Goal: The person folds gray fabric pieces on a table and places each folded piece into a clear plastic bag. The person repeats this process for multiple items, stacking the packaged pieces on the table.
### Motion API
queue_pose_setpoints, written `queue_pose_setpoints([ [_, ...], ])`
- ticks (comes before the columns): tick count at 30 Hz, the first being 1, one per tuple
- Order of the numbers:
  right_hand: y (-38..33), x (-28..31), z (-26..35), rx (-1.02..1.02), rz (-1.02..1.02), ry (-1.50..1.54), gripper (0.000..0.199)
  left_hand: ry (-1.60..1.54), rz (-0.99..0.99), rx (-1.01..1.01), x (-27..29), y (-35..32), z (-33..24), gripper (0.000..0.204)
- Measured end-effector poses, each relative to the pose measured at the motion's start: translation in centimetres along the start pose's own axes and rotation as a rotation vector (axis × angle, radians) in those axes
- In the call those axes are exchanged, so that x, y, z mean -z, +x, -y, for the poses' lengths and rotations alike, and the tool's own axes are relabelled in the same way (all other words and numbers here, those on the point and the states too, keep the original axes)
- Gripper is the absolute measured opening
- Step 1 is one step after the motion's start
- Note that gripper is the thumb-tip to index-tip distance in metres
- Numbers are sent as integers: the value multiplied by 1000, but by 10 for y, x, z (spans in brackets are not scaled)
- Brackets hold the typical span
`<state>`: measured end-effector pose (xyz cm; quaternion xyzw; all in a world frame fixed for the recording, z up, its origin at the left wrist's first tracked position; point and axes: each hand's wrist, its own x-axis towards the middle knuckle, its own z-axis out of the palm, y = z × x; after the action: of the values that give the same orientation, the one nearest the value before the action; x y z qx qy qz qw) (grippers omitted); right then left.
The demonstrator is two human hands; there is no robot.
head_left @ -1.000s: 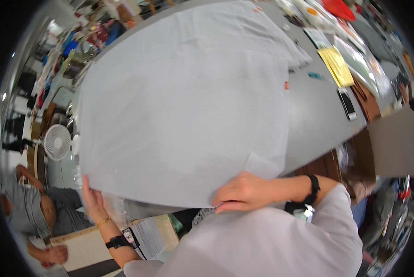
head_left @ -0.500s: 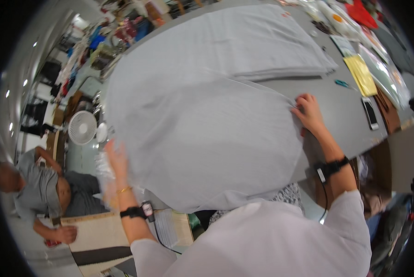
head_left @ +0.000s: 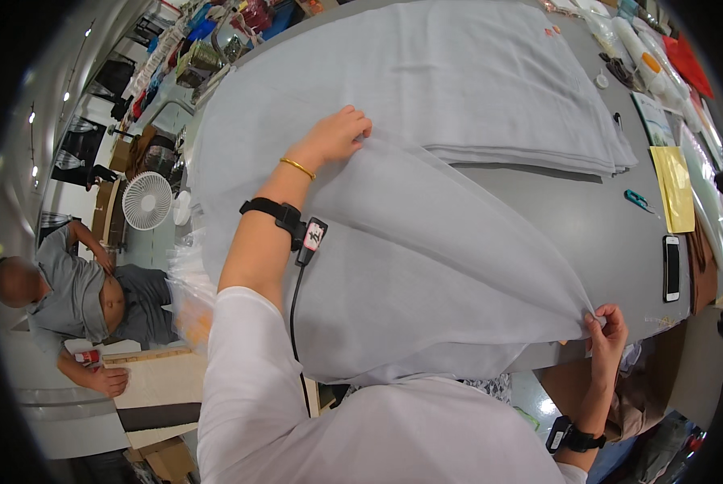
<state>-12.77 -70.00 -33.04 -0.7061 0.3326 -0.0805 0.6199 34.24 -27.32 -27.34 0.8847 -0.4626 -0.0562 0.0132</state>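
Note:
A large sheet of light grey fabric [head_left: 426, 242] lies spread over a grey table [head_left: 603, 218]. My left hand [head_left: 337, 133] reaches far across it and pinches a fold of the cloth near the stack's edge. My right hand [head_left: 607, 327] grips the sheet's near corner at the table's front edge. Behind the sheet sits a folded stack of the same grey fabric [head_left: 490, 89]. Both wrists carry black bands, and a thin gold bangle circles the left one.
On the table's right side lie a phone [head_left: 672, 268], small teal scissors [head_left: 637, 199], a yellow sheet [head_left: 676, 187] and plastic-wrapped items. A person in a grey shirt [head_left: 63, 282] sits low at the left beside a white fan [head_left: 147, 200].
The fabric, held up in front of me a second ago, has been laid down on the table. My left hand moved from the lower left to far across the cloth; my right hand came back to the near corner.

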Motion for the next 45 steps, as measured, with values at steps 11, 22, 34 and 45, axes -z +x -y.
queue_pose_setpoints([
  [11,6,-2,-33,236,103,43,14,74,164,26,32,5,7,17],
  [22,-1,6,-16,-7,170,8,24,170,101,81,-1,40,15,26],
  [34,24,91,-42,171,-143,-125,16,-47,31,-184,29,-192,-157,20],
  [45,64,-128,64,428,499,-142,23,-457,-187,656,107,-399,-254,27],
])
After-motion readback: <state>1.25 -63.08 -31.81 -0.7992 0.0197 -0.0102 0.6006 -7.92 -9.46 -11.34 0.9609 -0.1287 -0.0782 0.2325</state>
